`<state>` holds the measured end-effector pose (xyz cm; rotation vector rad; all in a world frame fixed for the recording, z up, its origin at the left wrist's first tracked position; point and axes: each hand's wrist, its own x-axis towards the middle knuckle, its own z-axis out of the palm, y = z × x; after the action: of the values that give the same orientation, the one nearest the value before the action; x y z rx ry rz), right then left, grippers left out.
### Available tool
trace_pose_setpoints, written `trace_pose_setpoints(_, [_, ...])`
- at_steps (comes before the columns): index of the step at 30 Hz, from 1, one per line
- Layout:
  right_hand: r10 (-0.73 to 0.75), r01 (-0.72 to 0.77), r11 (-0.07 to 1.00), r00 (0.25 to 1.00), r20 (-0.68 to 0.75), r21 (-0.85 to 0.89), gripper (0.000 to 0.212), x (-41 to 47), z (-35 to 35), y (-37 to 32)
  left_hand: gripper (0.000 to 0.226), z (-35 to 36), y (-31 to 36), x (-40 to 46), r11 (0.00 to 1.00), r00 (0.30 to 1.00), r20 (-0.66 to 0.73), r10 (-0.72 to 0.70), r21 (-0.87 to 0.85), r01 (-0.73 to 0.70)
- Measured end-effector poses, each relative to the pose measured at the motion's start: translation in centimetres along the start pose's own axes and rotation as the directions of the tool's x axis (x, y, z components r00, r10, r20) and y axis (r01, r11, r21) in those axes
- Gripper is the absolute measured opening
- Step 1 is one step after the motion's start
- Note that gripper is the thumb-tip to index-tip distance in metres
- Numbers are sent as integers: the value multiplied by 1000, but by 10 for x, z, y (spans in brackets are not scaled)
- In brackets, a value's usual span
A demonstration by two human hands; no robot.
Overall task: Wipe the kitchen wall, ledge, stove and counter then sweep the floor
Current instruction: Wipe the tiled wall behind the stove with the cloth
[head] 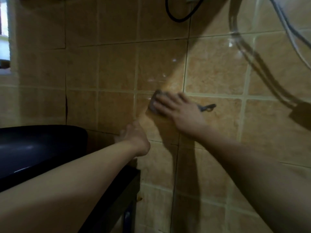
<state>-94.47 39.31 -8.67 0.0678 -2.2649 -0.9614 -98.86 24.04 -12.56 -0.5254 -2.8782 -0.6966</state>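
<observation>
While a cloth is pressed flat on the wall, both bare arms are seen stretched fwd from the bottom of the frame.

R hand [180, 109]: laid flat w/ fingers straight & spread, pressed onto a dark cloth [155, 102] just right of frame center; nothing is gripped, the cloth is pinned between palm & tile.

Cloth: dark grey, mostly covered by the fingers; its upper left edge is seen past the fingertips, & a thin dark loop or strap [207, 107] is seen sticking out on the right side of the hand, touching the wall.

L hand [134, 138]: seen lower center, below & left of the R hand, well apart from the cloth; fingers are pointed away toward the wall. Whether wall is touched, & how fingers are curled, can't be told: blurred & hidden by the wrist.

Wall [218, 73]: tan square tiles w/ pale grout; glossy highlights are seen above the cloth; a vertical crack is seen at mid left.

Dark rounded basin or pot [33, 145]: seen at lower left, sat on a dark counter edge [127, 184], partly hidden by the L forearm.

Cables: a black cord [175, 18] is looped at top center; grey hoses or cords [252, 54] are run from upper right down to the right edge.

Window [4, 31]: bright strip at upper left edge.
</observation>
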Motion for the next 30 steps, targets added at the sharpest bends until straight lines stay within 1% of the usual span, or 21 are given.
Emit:
trace_pose_setpoints(1, [77, -76, 997, 996, -38, 18, 59, 6, -5, 7, 68, 2, -1, 0, 1000, 1000, -8, 1, 11, -1])
trace_pose_setpoints(2, [120, -119, 993, 991, -60, 23, 59, 8, -4, 9, 70, 4, -1, 0, 1000, 1000, -16, 2, 15, -2])
trace_pose_setpoints(4, [131, -129, 991, 990, -58, 46, 60, -1, 4, -2, 72, 10, -4, -2, 1000, 1000, -27, 5, 25, -4])
trace_pose_setpoints(6, [29, -28, 998, 999, -24, 58, 62, -25, 24, -30, 74, 17, -7, -6, 999, 999, -34, 16, 31, -15])
trace_pose_setpoints(7, [-46, 45, 997, 999, 18, 59, 62, -41, 35, -46, 76, 21, -8, -9, 999, 999, -34, 21, 29, -20])
trace_pose_setpoints(9, [-195, 187, 979, 973, 120, 79, 61, -70, 56, -70, 80, 29, -9, -14, 999, 999, -32, 30, 29, -29])
trace_pose_setpoints(11, [-283, 272, 958, 946, 156, 90, 58, -84, 71, -74, 79, 36, -8, -18, 998, 999, -36, 35, 51, -33])
trace_pose_setpoints(12, [-279, 272, 960, 943, 182, 67, 60, -87, 68, -69, 78, 41, -6, -20, 997, 998, -41, 41, 59, -39])
trace_pose_setpoints(13, [-243, 240, 970, 959, 145, 37, 60, -85, 62, -60, 76, 44, -5, -21, 997, 998, -49, 49, 66, -46])
trace_pose_setpoints(14, [-172, 171, 985, 980, 102, 24, 57, -81, 53, -45, 73, 47, -3, -21, 996, 997, -55, 61, 65, -58])
trace_pose_setpoints(15, [-72, 70, 997, 997, 38, 39, 55, -75, 42, -26, 72, 48, 0, -21, 996, 995, -60, 78, 58, -75])
trace_pose_setpoints(16, [38, -39, 998, 999, 12, 54, 55, -70, 32, -3, 71, 49, 3, -20, 994, 993, -61, 99, 48, -97])
trace_pose_setpoints(17, [142, -141, 989, 990, -14, 54, 57, -66, 20, 17, 72, 50, 5, -21, 992, 991, -63, 121, 37, -118])
trace_pose_setpoints(18, [211, -210, 977, 977, -41, 33, 59, -64, 10, 32, 72, 50, 8, -22, 990, 987, -73, 140, 27, -139])
trace_pose_setpoints(20, [269, -269, 963, 961, -59, 9, 61, -69, 7, 39, 72, 53, 14, -26, 984, 979, -106, 176, 18, -175])
trace_pose_setpoints(22, [222, -224, 974, 971, -88, -16, 62, -85, 27, 17, 72, 61, 17, -30, 981, 973, -127, 192, 26, -191])
trace_pose_setpoints(24, [94, -95, 995, 992, -84, -11, 67, -112, 54, -16, 70, 73, 20, -33, 980, 971, -135, 199, 41, -195])
trace_pose_setpoints(26, [-27, 27, 999, 999, 31, -23, 69, -139, 73, -35, 71, 83, 23, -35, 975, 964, -146, 221, 57, -215])
trace_pose_setpoints(28, [-86, 90, 995, 992, 88, -42, 67, -151, 75, -30, 74, 87, 28, -37, 968, 954, -165, 251, 64, -243])
trace_pose_setpoints(29, [-87, 92, 994, 993, 77, -61, 67, -150, 71, -19, 75, 88, 30, -37, 963, 948, -170, 268, 61, -261])
trace_pose_setpoints(30, [-57, 60, 995, 997, 43, -77, 68, -148, 63, -5, 76, 89, 35, -37, 958, 942, -174, 286, 53, -282])
